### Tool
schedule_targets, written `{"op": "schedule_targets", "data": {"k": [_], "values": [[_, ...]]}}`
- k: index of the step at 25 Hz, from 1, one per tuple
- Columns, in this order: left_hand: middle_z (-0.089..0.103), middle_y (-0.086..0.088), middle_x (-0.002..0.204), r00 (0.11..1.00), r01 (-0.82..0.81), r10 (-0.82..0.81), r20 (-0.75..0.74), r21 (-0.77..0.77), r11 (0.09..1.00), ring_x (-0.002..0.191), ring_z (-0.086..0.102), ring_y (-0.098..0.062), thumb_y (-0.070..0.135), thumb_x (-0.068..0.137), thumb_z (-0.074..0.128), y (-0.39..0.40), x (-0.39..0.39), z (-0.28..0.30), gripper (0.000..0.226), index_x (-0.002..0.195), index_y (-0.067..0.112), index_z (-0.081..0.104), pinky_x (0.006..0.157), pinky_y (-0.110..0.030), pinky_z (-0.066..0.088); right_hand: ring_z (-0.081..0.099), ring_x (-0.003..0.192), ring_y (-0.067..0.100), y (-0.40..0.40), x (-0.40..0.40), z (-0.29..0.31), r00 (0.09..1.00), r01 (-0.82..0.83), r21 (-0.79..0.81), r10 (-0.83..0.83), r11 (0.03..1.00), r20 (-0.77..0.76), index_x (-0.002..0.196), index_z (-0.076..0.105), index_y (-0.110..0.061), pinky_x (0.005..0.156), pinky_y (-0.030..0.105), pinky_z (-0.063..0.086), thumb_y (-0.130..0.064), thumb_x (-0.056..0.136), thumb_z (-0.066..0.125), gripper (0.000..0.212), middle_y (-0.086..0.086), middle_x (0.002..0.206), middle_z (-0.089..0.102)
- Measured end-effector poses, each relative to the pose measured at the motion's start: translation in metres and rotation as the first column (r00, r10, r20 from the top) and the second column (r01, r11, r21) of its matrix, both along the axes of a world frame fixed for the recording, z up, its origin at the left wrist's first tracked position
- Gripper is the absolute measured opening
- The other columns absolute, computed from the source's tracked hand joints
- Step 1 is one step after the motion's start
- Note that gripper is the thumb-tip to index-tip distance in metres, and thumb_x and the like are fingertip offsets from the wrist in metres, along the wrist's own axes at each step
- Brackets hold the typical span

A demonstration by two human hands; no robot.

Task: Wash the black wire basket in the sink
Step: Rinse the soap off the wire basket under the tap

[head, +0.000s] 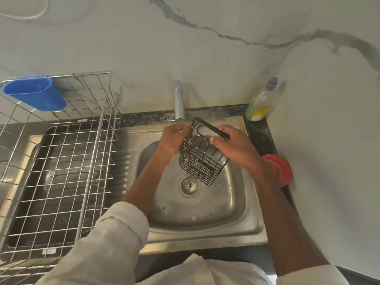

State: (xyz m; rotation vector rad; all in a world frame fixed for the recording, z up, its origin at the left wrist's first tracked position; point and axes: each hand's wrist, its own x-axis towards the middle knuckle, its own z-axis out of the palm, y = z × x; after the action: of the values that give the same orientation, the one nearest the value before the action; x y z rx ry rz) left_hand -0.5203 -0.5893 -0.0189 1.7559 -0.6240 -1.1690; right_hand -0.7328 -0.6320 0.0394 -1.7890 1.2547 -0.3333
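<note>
The black wire basket (202, 156) hangs tilted over the steel sink (236, 212), just below the chrome tap (179, 101). My left hand (171, 140) grips its left side, fingers curled around the wires. My right hand (234, 146) holds the top rim and black handle loop from the right. The basket's lower corner sits above the drain (189, 186). I cannot tell whether water is running.
A large steel wire dish rack (61, 165) with a blue plastic cup holder (35, 92) fills the drainboard on the left. A dish soap bottle (261, 103) stands at the sink's back right corner. A red round object (281, 169) lies on the right counter, against the marble wall.
</note>
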Motion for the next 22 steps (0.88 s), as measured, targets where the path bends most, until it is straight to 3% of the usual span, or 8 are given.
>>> {"op": "schedule_targets", "data": {"k": [3,5,7,10,13,16,19,22], "values": [[0.08,-0.005,0.088,1.0,0.023,-0.023,0.003,-0.065,0.998,0.088,0.075,-0.023,0.03,0.097,0.076,0.009,-0.005,-0.002,0.017,0.088,0.016,0.081,0.109,-0.062,0.05,0.064,0.074,0.002,0.004,0.013,-0.002,0.997,0.08,-0.089,-0.081,0.993,-0.004,0.113,0.066,-0.034,0.066,0.022,0.047,-0.032,0.105,0.057,0.013,-0.014,0.084,0.067],[0.08,-0.007,0.091,0.998,0.055,-0.056,-0.014,-0.111,0.992,0.086,0.073,-0.021,0.032,0.098,0.075,0.017,-0.006,-0.001,0.022,0.097,0.01,0.079,0.109,-0.061,0.05,0.068,0.078,0.011,0.008,0.015,-0.008,0.983,0.182,-0.085,-0.179,0.98,0.032,0.11,0.076,-0.025,0.075,0.03,0.054,-0.026,0.104,0.057,0.02,-0.01,0.087,0.071],[0.08,-0.011,0.105,0.993,0.041,-0.056,-0.103,-0.135,0.99,0.1,0.075,-0.026,0.049,0.09,0.079,0.028,-0.005,0.0,0.037,0.102,0.014,0.08,0.108,-0.058,0.05,0.067,0.08,0.01,0.012,0.014,-0.011,0.975,0.213,-0.013,-0.212,0.977,0.06,0.104,0.079,-0.026,0.083,0.036,0.055,-0.027,0.101,0.06,0.02,-0.016,0.081,0.07],[0.074,-0.005,0.129,0.981,-0.076,0.07,-0.181,-0.022,0.997,0.116,0.069,-0.022,0.063,0.083,0.074,0.044,-0.001,-0.006,0.054,0.117,0.021,0.076,0.102,-0.045,0.05,0.067,0.078,0.007,0.013,0.01,-0.009,0.976,0.202,0.038,-0.204,0.979,0.07,0.085,0.079,-0.036,0.084,0.04,0.058,-0.03,0.097,0.063,0.021,-0.021,0.073,0.071],[0.062,-0.011,0.14,0.955,-0.103,0.149,-0.255,0.187,0.977,0.118,0.062,-0.029,0.064,0.099,0.06,0.06,0.0,-0.023,0.055,0.128,0.018,0.067,0.105,-0.056,0.051,0.066,0.076,0.003,0.012,0.005,-0.003,0.984,0.151,0.034,-0.153,0.988,0.086,0.08,0.08,-0.035,0.085,0.04,0.056,-0.033,0.096,0.068,0.02,-0.025,0.07,0.071],[0.047,-0.014,0.139,0.899,-0.027,0.196,-0.391,0.399,0.917,0.135,0.048,-0.052,0.076,0.09,0.062,0.065,-0.006,-0.033,0.084,0.143,0.011,0.053,0.097,-0.065,0.054,0.065,0.068,0.004,0.016,0.002,0.003,0.991,0.074,-0.039,-0.069,0.997,0.111,0.08,0.081,-0.029,0.076,0.034,0.052,-0.04,0.095,0.07,0.022,-0.019,0.068,0.071],[0.051,-0.021,0.133,0.789,-0.017,0.304,-0.535,0.475,0.88,0.124,0.054,-0.057,0.071,0.092,0.064,0.069,-0.013,-0.032,0.083,0.137,0.003,0.049,0.099,-0.065,0.054,0.045,0.05,0.009,0.022,0.002,0.008,0.988,-0.004,-0.064,0.014,0.998,0.151,0.062,0.067,-0.017,0.062,0.031,0.04,-0.043,0.098,0.068,0.045,-0.01,0.05,0.049],[0.062,-0.028,0.123,0.721,-0.043,0.374,-0.583,0.501,0.865,0.112,0.063,-0.05,0.063,0.097,0.058,0.075,-0.009,-0.035,0.074,0.132,-0.002,0.058,0.094,-0.053,0.059,0.05,0.048,0.011,0.025,0.006,0.009,0.981,0.025,-0.063,-0.012,0.998,0.194,0.071,0.074,-0.011,0.062,0.028,0.047,-0.043,0.099,0.067,0.043,-0.006,0.049,0.054]]}}
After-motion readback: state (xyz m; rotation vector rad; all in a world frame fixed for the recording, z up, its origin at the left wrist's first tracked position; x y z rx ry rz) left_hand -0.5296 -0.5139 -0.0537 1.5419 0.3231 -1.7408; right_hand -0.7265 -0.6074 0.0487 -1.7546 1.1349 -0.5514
